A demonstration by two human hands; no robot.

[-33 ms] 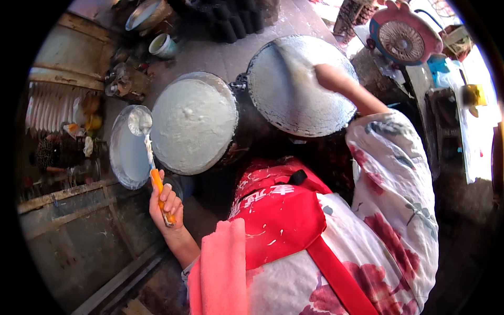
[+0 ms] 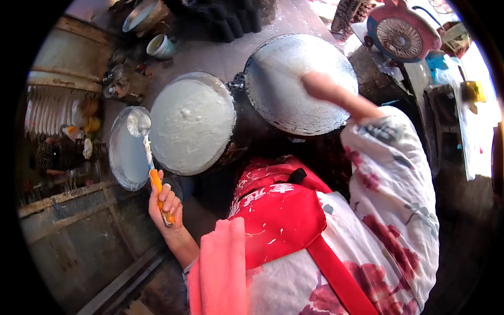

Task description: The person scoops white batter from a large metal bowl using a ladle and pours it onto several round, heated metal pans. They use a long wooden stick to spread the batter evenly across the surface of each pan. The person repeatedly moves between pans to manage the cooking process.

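Note:
My left hand (image 2: 167, 203) is wrapped round the orange handle of a ladle (image 2: 138, 122). Its bowl, smeared with white batter, is raised over the rim of a basin (image 2: 129, 170) of milky liquid. Beside the basin, a round griddle (image 2: 192, 126) is covered with a thick white layer, lumpy near its middle. My right hand (image 2: 320, 86) is over a second round griddle (image 2: 294, 113), which has a thin pale coating and a cracked, flaky edge. Motion smears this hand and a faint streak beside it, so its fingers and anything in them cannot be made out.
A pink and blue fan (image 2: 401, 39) stands at the far right. Beyond the griddles are a white cup (image 2: 160, 47), a metal bowl (image 2: 144, 16) and stacked black cylinders (image 2: 231, 21). A pink towel (image 2: 223, 268) hangs over my red apron (image 2: 278, 226).
My right hand has swept a little to the left over the right griddle. My left hand and the ladle have hardly moved.

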